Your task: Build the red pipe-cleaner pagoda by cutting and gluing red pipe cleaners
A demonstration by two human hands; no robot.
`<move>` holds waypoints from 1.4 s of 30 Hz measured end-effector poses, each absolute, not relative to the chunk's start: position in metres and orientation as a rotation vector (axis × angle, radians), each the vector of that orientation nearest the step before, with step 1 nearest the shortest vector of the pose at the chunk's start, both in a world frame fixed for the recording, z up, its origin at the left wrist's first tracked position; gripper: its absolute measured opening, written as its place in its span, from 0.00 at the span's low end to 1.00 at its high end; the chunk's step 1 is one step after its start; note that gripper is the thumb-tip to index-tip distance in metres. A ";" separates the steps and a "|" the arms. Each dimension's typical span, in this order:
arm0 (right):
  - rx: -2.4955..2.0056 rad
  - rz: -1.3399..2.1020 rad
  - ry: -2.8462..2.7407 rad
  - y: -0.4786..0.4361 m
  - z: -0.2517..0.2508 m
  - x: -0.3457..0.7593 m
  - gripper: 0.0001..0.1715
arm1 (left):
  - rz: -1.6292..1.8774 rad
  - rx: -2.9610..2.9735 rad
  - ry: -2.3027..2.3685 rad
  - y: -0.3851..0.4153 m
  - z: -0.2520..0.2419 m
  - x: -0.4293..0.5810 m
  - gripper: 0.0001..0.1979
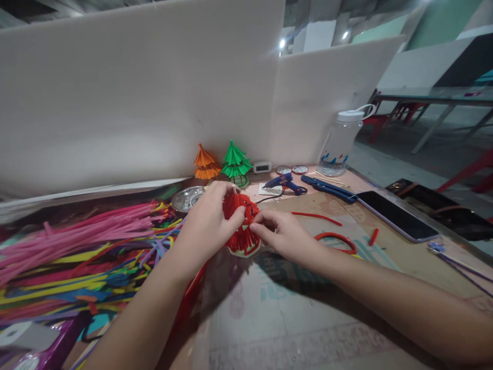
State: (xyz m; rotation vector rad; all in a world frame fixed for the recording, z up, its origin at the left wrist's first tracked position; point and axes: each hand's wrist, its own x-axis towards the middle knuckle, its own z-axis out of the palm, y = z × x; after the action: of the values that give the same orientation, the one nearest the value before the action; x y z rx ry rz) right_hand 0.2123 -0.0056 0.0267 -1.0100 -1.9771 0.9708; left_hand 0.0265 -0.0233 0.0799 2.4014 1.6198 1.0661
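Observation:
A red tree-like piece made of fuzzy stems stands on a pale base at the middle of the table. My left hand wraps round its left and upper side, thumb across the front. On its right side my right hand pinches at the red strands with thumb and forefinger. Behind stand an orange tree and a green tree of similar make. A blue glue gun lies behind my right hand. Loose red stems lie to the right.
Many coloured stems cover the left side, beside a metal dish. At the right are blue pliers or cutters, a phone and a water bottle. A white partition rises behind.

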 end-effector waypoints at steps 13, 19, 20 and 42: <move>-1.063 0.975 -1.987 -0.008 0.031 0.212 0.11 | 1.098 2.360 1.624 -0.024 0.083 0.026 0.07; -1.031 0.989 -1.965 -0.008 0.029 0.212 0.11 | 1.130 2.350 1.663 -0.022 0.082 0.030 0.05; -1.028 0.988 -1.963 -0.008 0.029 0.212 0.11 | 1.131 2.346 1.661 -0.022 0.082 0.030 0.05; -1.020 1.218 -1.880 0.001 0.027 0.212 0.09 | 1.059 2.301 1.414 -0.018 0.085 0.009 0.11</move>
State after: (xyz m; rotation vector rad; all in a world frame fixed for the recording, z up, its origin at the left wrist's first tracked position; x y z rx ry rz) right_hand 0.2123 0.0011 0.0271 -1.0200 -1.8797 1.2175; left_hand 0.0092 -0.0182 0.0846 2.3008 1.4141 1.0586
